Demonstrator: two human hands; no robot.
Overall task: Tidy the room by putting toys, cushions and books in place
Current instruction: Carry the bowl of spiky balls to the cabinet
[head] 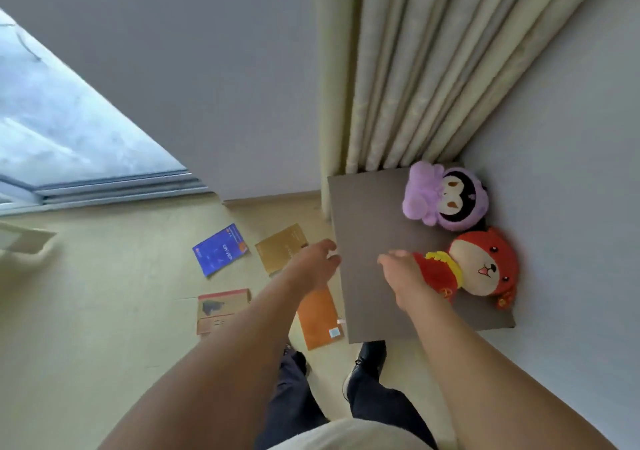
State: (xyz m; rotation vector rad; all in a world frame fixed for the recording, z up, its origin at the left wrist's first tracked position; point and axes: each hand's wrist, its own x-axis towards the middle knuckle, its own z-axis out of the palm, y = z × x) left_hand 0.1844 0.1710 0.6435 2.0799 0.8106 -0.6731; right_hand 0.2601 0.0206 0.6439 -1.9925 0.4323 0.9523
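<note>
Landmark: grey tabletop (374, 242), set in the corner against the wall and beside the curtain (415, 69).

- Purple plush toy (446, 195): lay on the tabletop's far corner, by the curtain.
- Red plush toy (481, 266): lay on the tabletop against the wall, just nearer than the purple one.
- Right hand (401, 273): over the tabletop, touching the red toy's body; fingers loosely bent, holding nothing.
- Left hand (315, 262): at the tabletop's left edge; grip could not be told.
- Blue book (220, 249), tan book (282, 247), brown book (221, 309), orange book (320, 316): flat on the floor (104, 311) left of the tabletop, the orange one nearest.
</note>
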